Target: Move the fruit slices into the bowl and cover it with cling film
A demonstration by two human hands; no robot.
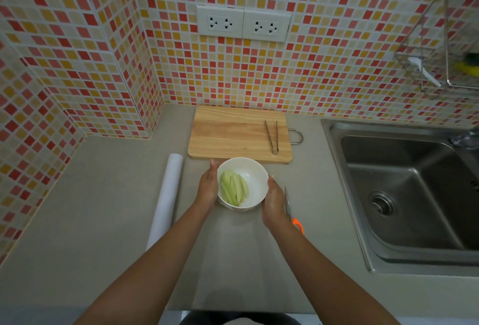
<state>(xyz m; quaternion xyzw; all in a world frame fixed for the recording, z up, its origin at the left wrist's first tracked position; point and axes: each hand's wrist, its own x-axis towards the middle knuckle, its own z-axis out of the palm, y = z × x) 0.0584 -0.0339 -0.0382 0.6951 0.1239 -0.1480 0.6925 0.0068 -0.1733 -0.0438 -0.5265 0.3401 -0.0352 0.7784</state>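
With the fruit slices (234, 190) already in the bowl (255, 173), both hands cup its sides, fingers hidden, grip unclear, and the cling film roll (166, 201) lies unused.

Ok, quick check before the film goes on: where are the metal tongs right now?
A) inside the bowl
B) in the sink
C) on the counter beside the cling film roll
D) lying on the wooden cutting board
D: the tongs lie on the right part of the cutting board, behind the bowl that both hands cup.
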